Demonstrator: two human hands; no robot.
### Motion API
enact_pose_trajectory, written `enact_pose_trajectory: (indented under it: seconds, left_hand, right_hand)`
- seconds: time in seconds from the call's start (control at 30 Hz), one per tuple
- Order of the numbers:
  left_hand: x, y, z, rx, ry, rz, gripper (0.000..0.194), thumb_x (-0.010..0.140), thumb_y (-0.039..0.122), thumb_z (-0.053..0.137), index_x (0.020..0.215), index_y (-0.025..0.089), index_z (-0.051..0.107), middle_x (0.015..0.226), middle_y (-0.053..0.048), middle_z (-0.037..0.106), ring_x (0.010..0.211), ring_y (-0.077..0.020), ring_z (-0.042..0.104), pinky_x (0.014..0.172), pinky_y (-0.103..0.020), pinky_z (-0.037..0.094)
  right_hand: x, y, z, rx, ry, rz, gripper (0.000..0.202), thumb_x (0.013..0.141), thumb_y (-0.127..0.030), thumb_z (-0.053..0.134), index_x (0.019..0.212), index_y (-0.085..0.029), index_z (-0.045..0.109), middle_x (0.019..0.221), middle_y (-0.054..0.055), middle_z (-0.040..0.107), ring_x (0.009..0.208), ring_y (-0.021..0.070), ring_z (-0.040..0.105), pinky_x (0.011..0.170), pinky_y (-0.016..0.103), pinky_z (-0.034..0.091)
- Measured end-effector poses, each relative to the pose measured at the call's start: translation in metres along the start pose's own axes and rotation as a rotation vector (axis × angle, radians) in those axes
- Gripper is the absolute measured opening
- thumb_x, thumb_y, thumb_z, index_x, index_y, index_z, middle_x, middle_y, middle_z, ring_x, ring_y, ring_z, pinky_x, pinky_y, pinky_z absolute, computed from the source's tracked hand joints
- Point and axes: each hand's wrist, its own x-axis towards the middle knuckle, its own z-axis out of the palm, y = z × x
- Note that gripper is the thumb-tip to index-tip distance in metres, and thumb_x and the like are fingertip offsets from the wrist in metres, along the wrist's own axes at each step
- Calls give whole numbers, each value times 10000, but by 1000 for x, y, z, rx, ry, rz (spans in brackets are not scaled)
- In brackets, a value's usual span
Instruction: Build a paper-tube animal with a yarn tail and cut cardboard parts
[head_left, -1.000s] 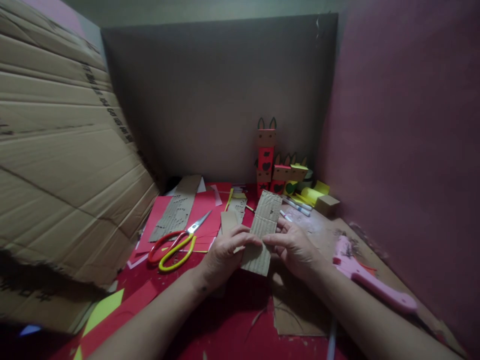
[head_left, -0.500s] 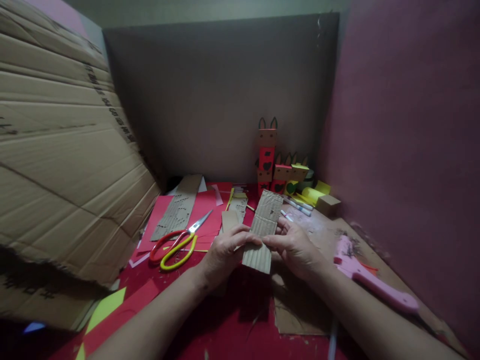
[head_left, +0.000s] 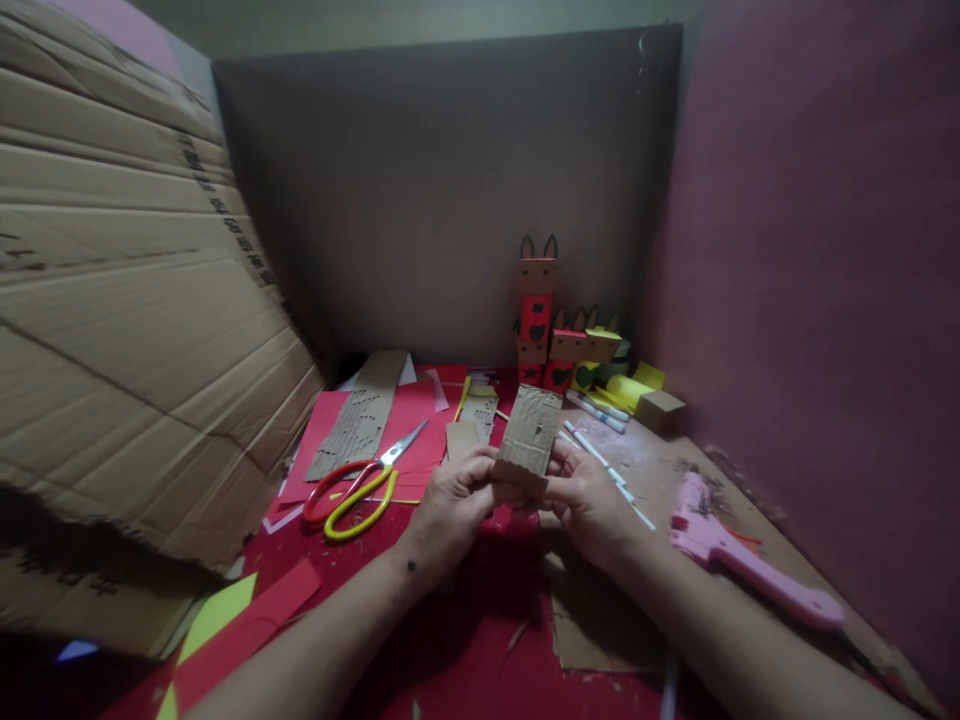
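Above the red tabletop (head_left: pixel 480 640), a strip of corrugated cardboard (head_left: pixel 531 430) is held between both hands, its ribbed side up. My left hand (head_left: pixel 461 495) grips its lower left edge, fingers closed. On the lower right edge, my right hand (head_left: pixel 589 500) is closed too, thumb at the near end. The near part of the strip appears bent down, out of sight. Left of my left hand lie scissors (head_left: pixel 358 490) with one red and one yellow handle. A small cardboard piece (head_left: pixel 460 438) rests just behind that hand.
A pink glue gun (head_left: pixel 750 560) lies on cardboard at the right. Cardboard animal figures (head_left: pixel 538 310) stand at the back, with markers (head_left: pixel 600 410) before them. Red paper sheets (head_left: pixel 409 400) cover the left. A large cardboard panel (head_left: pixel 142 320) leans in from the left.
The near end of the cardboard strip, flat before, has been bent down. My fingers have shifted beneath it, and white sticks behind my right hand now show more.
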Motion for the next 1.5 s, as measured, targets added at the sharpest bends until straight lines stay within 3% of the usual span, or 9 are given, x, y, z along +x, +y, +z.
enact_pose_trajectory:
  seconds: [0.27,0.57,0.7,0.8,1.0,1.37,1.5]
  left_hand:
    - [3,-3,0,-146,-19,-211,101,713,206,611,755,125,654,686,-27,632,668,-156,574,658,-269,454]
    - [5,-9,-1,-198,11,-268,65,645,167,630,682,118,613,634,-24,611,592,-137,547,572,-257,437]
    - [6,-9,-2,-321,-118,-290,66,668,181,613,650,122,590,580,-3,569,540,-125,530,559,-265,432]
    - [6,-7,-3,-334,-164,-292,141,718,229,598,621,128,573,569,1,562,530,-114,524,559,-254,420]
    - [5,-5,-6,-195,-125,-265,189,767,276,574,665,120,601,636,-42,628,605,-136,569,593,-257,423]
    - [4,-7,-3,-283,45,-335,218,644,234,700,604,147,504,574,-6,613,539,-116,561,529,-232,397]
    - [6,-4,-6,-303,87,-380,215,617,226,718,593,144,521,561,-15,621,529,-129,577,532,-245,416]
  right_hand:
    - [1,-2,-1,22,55,120,411,571,-64,655,960,-165,568,741,33,694,545,159,647,501,266,520]
    - [-3,0,-1,-26,-97,86,436,560,-10,507,950,-185,598,775,13,669,600,133,631,629,297,524]
    - [-4,0,3,-62,-64,97,225,685,-174,626,907,-164,586,738,27,636,622,147,618,632,324,524]
    - [-3,1,2,-111,-31,107,228,745,-298,625,917,-155,579,761,48,635,622,159,624,610,339,531]
    - [-2,2,0,-115,-10,78,302,750,-326,626,993,-165,545,740,41,639,589,164,637,591,344,544]
    - [-2,3,1,-164,12,66,352,743,-290,625,1040,-176,475,654,14,640,558,195,659,544,335,542]
    - [-2,3,0,-109,86,58,427,700,-250,673,1045,-209,426,661,-3,643,564,201,665,567,359,549]
